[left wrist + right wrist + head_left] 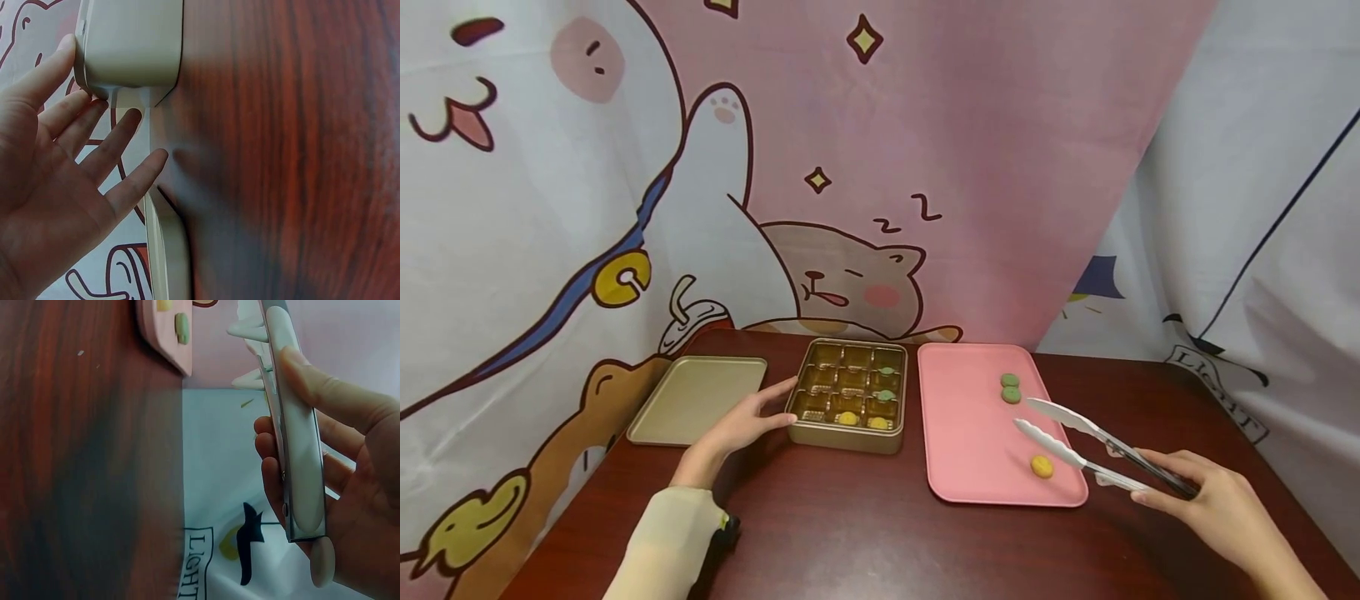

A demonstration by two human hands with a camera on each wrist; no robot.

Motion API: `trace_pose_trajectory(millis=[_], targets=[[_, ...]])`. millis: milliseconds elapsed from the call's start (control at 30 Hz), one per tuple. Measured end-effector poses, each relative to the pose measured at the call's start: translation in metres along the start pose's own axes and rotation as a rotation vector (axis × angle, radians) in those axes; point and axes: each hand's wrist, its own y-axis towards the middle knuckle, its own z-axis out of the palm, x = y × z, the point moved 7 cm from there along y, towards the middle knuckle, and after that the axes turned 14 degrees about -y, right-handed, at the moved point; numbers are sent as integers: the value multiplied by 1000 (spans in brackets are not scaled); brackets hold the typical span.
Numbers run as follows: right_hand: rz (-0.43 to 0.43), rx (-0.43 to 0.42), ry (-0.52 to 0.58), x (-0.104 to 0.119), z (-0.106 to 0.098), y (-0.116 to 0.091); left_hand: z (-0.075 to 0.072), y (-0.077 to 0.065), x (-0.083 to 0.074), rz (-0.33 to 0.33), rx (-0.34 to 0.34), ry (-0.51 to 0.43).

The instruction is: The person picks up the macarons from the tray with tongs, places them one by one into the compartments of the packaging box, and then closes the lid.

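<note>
My left hand [741, 429] touches the left side of a gold box [846, 438], thumb at its rim and fingers mostly straight, spread in the left wrist view. A transparent divided insert lies inside the box. Two green pieces [887, 396] sit in its right column and two yellow pieces [847, 418] in the front row. My right hand [1221, 500] holds metal tongs with white tips [1052, 444], their jaws apart and empty over the right edge of a pink tray [966, 454]. On that tray lie two touching green pieces [1011, 394] and one round yellow piece [1042, 466].
A flat gold lid or tray [700, 400] lies left of the box, behind my left forearm. Everything stands on a dark red wooden table [850, 533]. A printed cartoon curtain [1000, 167] hangs along the table's back and sides.
</note>
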Motion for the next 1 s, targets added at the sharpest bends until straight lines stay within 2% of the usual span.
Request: trace_pose_trajectory(millis=[267, 533, 833, 1000], targets=[[51, 104, -42, -13, 9, -16, 1, 0, 1, -9, 3, -3], [64, 194, -42, -23, 19, -29, 0, 0, 0, -3, 3, 1], [112, 383, -79, -37, 33, -34, 0, 1, -1, -4, 9, 4], [102, 408, -86, -40, 34, -37, 0, 0, 0, -4, 9, 4]])
